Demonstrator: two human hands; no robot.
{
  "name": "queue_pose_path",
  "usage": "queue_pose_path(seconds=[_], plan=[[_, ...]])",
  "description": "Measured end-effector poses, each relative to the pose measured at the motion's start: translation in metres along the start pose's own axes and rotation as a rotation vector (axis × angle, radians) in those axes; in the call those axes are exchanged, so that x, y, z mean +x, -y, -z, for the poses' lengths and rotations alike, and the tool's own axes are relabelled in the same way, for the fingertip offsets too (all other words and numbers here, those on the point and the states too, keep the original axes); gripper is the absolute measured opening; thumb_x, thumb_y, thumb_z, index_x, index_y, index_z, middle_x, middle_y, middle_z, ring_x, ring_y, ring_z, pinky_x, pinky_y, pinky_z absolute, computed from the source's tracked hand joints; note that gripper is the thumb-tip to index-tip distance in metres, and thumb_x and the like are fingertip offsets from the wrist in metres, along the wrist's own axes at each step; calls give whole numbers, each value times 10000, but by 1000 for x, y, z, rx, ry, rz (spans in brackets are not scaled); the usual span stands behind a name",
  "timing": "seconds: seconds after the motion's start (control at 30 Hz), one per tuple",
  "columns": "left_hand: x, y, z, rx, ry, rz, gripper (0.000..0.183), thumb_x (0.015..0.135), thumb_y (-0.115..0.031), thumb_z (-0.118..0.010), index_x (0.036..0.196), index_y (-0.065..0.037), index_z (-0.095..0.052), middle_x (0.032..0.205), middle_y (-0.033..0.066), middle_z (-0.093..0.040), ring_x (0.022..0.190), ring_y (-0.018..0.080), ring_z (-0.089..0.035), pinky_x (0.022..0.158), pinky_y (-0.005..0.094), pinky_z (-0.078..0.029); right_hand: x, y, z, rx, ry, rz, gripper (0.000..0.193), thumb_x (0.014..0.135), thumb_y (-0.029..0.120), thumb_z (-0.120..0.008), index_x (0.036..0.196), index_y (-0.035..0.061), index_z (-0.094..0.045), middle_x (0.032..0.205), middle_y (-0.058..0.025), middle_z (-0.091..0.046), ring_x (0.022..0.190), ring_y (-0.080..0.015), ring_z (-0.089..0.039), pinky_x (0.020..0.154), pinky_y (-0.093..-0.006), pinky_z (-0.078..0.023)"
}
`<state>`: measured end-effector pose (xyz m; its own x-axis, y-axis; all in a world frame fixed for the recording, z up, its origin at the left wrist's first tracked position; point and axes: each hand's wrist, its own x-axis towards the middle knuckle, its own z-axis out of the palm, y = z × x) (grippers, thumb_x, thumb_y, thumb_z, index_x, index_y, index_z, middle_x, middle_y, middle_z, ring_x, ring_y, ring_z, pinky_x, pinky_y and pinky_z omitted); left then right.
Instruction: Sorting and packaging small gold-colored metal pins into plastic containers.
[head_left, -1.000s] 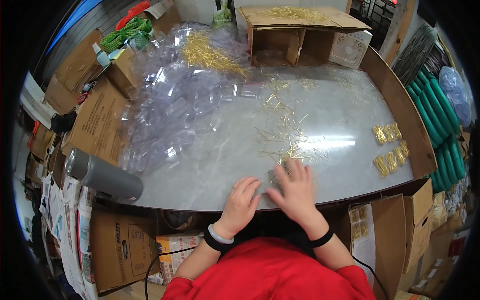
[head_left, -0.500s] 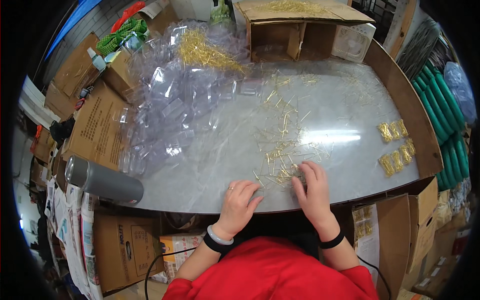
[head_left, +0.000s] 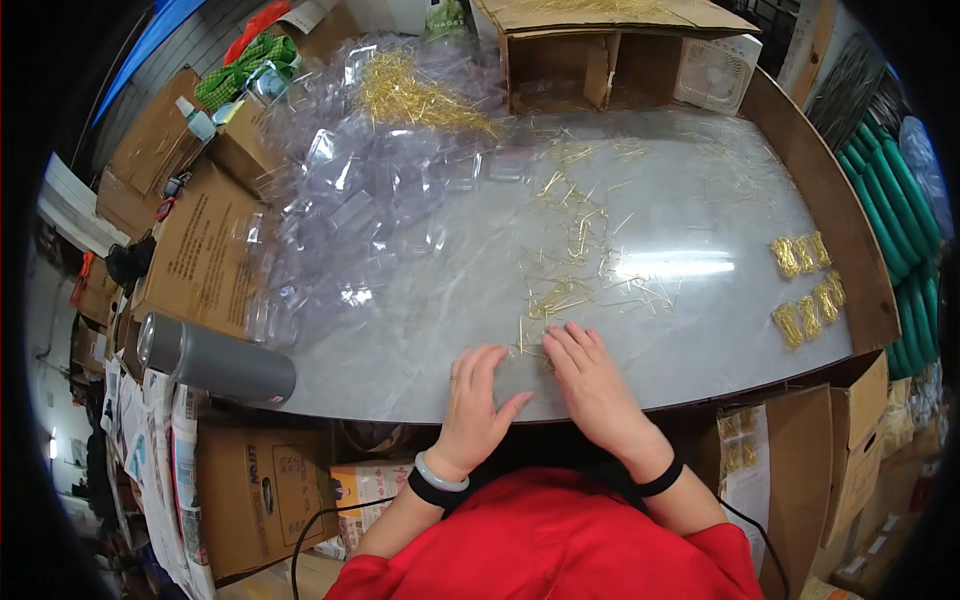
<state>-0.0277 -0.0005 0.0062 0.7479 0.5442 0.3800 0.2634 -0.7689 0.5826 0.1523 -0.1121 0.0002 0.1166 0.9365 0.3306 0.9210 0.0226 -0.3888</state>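
Though partly between the hands point(head_left: 474, 408) point(head_left: 598, 398), loose gold pins point(head_left: 562, 297) mostly beyond.

The table point(head_left: 400, 345) had a glossy grey, faintly veined top, with a streak of reflected light on its right half and a brown board point(head_left: 835, 200) along its right edge. Clear plastic pieces point(head_left: 350, 210) were heaped over the left side, up toward the far left corner. Loose gold pins point(head_left: 580, 235) straggled from the far edge down to the near one. Gold bundles point(head_left: 808, 318) lay in two short rows near the right edge. A grey flask point(head_left: 235, 368) occupied the near left corner; a compartmented carton point(head_left: 620, 32) stood along the far edge.
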Motion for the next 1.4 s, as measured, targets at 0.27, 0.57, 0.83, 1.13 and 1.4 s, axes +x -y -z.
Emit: queue_pose_path(seconds=[0.27,0.57,0.83,1.13,1.4], plan=[[8,6,-5,162,192,-70,888,837,-313,-809,1497,67,-353,1504,244,-420,1443,442,-347,1206,552,-255,-1,-10,25,186,13,177,449,792,-52,-626,1222,75,-648,1315,-112,-618,1305,-353,-523,1149,-493,-382],[25,-4,-22,245,224,-192,795,904,-352,-727,1514,16,-374,1499,195,-430,1450,422,-340,1208,562,-256,-9,4,10,28,-142,-48,347,816,62,-717,1158,74,-658,1202,-74,-648,1106,-312,-596,947,-408,-489],[19,-5,-20,264,240,-256,650,912,-262,-715,1466,-30,-465,1400,150,-459,1402,394,-389,1194,551,-302,2,-7,35,-137,-201,-10,398,808,-16,-629,1198,64,-653,1265,-111,-635,1147,-326,-591,983,-403,-479],[15,0,-11,30,279,-196,647,916,-201,-674,1479,3,-428,1472,209,-417,1414,405,-384,1210,554,-282,-5,-3,10,-38,-211,-165,359,820,10,-623,1172,70,-662,1154,-80,-655,1013,-306,-593,915,-432,-481],[23,-10,-18,280,294,-242,701,950,-369,-633,1480,42,-427,1555,212,-399,1454,391,-364,1197,570,-265,13,-4,24,-43,-229,-77,400,850,-37,-580,1238,37,-642,1165,-138,-679,1089,-352,-605,971,-430,-477]])
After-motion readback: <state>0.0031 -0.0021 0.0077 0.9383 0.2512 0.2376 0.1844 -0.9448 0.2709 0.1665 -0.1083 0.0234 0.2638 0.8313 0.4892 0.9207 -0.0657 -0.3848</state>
